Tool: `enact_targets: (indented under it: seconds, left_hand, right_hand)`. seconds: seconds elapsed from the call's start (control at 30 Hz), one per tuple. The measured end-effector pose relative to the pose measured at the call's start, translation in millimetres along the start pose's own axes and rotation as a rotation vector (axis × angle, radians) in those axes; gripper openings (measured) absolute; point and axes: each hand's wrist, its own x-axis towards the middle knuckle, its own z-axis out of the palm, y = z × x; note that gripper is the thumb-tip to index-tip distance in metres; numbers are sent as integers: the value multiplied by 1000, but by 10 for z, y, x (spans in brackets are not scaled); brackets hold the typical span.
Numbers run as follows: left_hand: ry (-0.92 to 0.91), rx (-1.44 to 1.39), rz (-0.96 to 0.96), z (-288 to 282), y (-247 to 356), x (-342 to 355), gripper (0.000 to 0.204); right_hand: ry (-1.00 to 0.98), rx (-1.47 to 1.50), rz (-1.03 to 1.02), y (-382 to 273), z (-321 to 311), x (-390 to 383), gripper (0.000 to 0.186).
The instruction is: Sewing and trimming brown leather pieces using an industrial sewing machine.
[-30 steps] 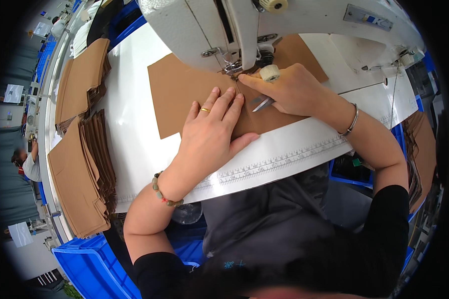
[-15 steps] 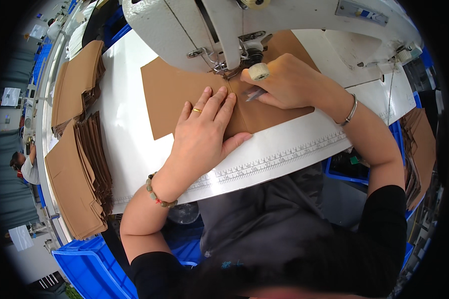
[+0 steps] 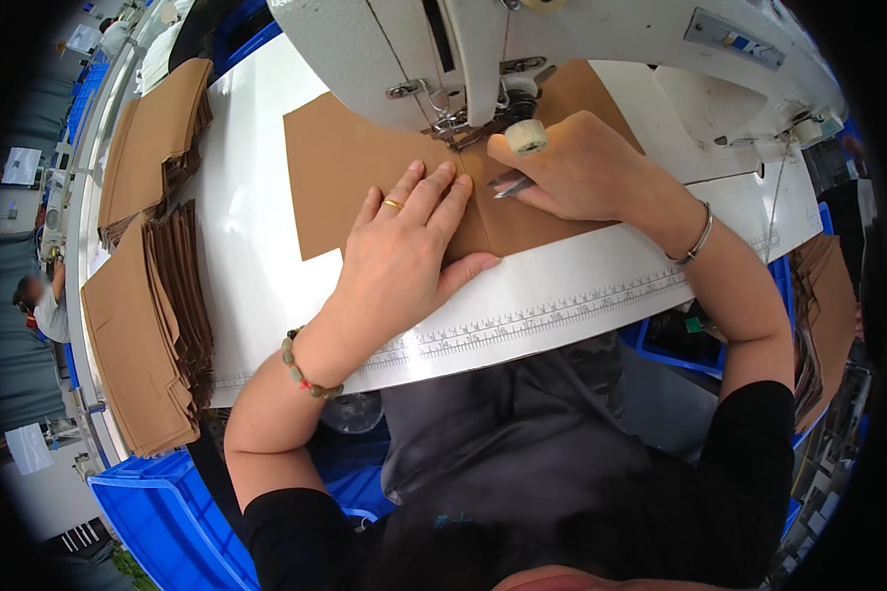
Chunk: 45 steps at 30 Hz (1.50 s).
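Note:
A brown fabric piece [image 3: 330,148] with a seam line down its middle lies flat under the needle area of a white sewing machine [image 3: 345,59]. My left hand [image 3: 409,231] rests on it, fingers stretched out just in front of the presser foot [image 3: 453,138], thumb near the fabric's front edge. Right of the foot, my right hand [image 3: 581,172] is closed around small metal thread snips [image 3: 512,185], blades pointing left over the fabric. The pale knurled knob [image 3: 526,136] partly covers that hand's fingers, and most of the snips is hidden in the palm.
Stacks of brown cut pieces [image 3: 133,335] line the table's left side. More brown pieces [image 3: 826,315] hang at the right. A printed ruler [image 3: 522,320] runs along the white table's front edge. A blue crate [image 3: 168,512] stands lower left. Another person [image 3: 44,305] sits far left.
The whole view has shifted slightly. Both hands keep nearly the same places on the fabric, and the snips' blades have tilted a little flatter.

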Motion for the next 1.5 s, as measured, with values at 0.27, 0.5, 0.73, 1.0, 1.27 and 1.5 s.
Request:
enact_targets:
  seconds: [0.27, 0.5, 0.73, 1.0, 1.27, 1.5]
  left_hand:
    - [-16, -9, -18, 0, -2, 19, 77]
    - [-7, -4, -17, 4, -4, 24, 77]
    - [-5, -23, -13, 47, -39, 45, 76]
    - [11, -23, -22, 31, -83, 56, 75]
    - [19, -113, -3, 35, -46, 104, 70]
    - [-25, -122, -42, -8, -93, -6, 75]
  right_hand:
    - [58, 20, -20, 26, 46, -4, 28]
    - [38, -4, -17, 32, 66, -15, 28]
    - [66, -12, -17, 24, 89, -12, 30]
    - [18, -11, -26, 76, 86, 4, 31]
    - [18, 36, -11, 25, 67, -55, 20]
    - [144, 264, -70, 30, 328, 100, 10]
